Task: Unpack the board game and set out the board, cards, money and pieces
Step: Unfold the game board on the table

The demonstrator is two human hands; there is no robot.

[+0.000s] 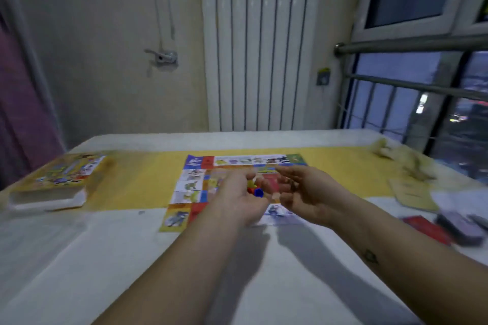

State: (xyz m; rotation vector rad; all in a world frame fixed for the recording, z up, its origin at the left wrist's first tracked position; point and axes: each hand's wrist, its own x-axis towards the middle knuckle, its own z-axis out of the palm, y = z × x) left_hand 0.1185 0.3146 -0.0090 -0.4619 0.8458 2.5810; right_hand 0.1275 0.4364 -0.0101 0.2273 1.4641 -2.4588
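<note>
Board (195, 187) laid flat on worktop (79, 258), cards (412, 192) off right. Cupping pieces (257, 191) in curled left hand (237, 195), right hand (303, 192) loosely open, empty. Yet to set pieces out.

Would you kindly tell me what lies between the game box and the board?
In the head view, only bare yellow cloth lies between game box and board.

The left hand (241, 192) cups small blue, red and yellow pieces (257, 191) over the board (190, 187). The right hand (306, 192) is just beside it, fingers loose. The board lies partly on a yellow cloth (142, 179) across the table (105, 258). The box (60, 179) sits far left and the cards (412, 192) far right, both blurred.
</note>
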